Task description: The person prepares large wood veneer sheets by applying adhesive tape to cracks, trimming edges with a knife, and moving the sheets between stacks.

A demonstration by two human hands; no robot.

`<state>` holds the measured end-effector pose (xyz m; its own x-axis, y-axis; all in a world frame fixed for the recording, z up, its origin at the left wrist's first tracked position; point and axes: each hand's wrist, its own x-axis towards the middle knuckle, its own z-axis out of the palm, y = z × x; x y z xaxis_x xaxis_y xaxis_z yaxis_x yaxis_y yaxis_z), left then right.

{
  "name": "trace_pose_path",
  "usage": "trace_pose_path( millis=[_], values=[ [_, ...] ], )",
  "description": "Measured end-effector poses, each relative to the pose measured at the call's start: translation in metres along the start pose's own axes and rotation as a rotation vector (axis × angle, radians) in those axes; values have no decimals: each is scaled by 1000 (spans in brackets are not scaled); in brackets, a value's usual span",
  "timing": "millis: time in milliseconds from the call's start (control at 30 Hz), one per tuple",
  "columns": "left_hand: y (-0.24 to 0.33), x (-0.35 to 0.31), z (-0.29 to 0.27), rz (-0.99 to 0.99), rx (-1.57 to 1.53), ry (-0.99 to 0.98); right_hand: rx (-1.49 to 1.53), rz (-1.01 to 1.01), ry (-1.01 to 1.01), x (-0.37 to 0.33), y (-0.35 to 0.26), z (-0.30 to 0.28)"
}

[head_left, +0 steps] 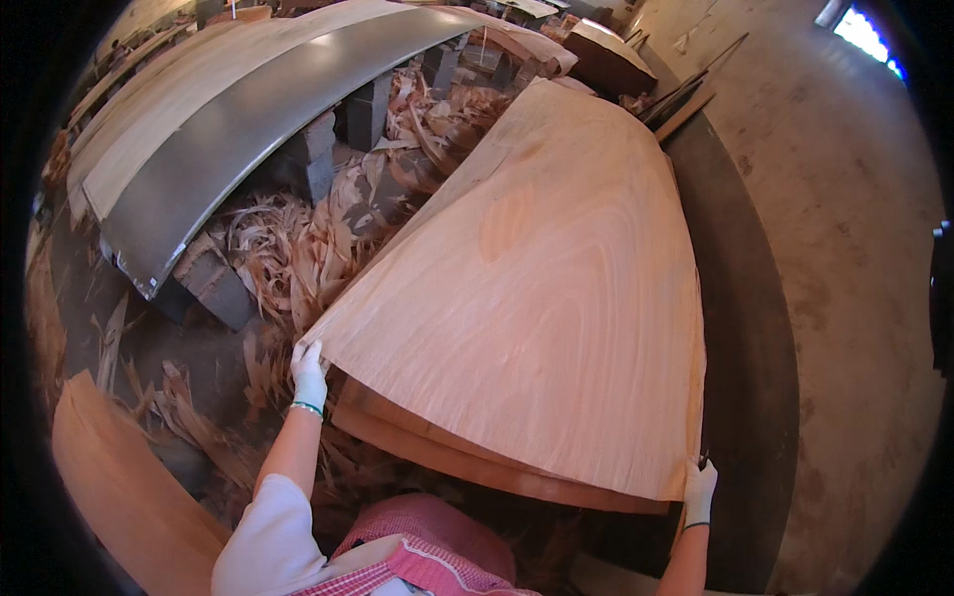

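A large, thin sheet of pinkish-tan wood veneer (537,298) stretches out in front of me, its near edge raised over the sheets beneath. My left hand (309,377), in a white glove, is closed on its near left corner. At the near right corner my right hand (700,489), also gloved, grips the edge. A small dark object (704,461) pokes up by the right fingers; its kind cannot be made out. Under the held sheet, more veneer sheets (477,459) show along the near side.
To the left, a long panel with a shiny dark surface (248,129) rests on grey blocks (368,109). Torn veneer strips (288,248) litter the floor between. A curved veneer piece (129,487) lies at the lower left. A wall (825,248) rises on the right.
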<state>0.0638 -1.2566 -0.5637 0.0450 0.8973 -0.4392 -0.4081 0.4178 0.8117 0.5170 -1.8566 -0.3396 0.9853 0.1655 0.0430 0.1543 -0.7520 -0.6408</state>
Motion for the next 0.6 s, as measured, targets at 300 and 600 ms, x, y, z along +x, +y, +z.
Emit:
trace_pose_path(
  millis=[300,600],
  values=[
    [-89,-43,54,216,238,23,-313,-108,37,67,65,-3],
    [-175,-125,52,-77,70,126,-624,-77,13,91,128,7]
  ],
)
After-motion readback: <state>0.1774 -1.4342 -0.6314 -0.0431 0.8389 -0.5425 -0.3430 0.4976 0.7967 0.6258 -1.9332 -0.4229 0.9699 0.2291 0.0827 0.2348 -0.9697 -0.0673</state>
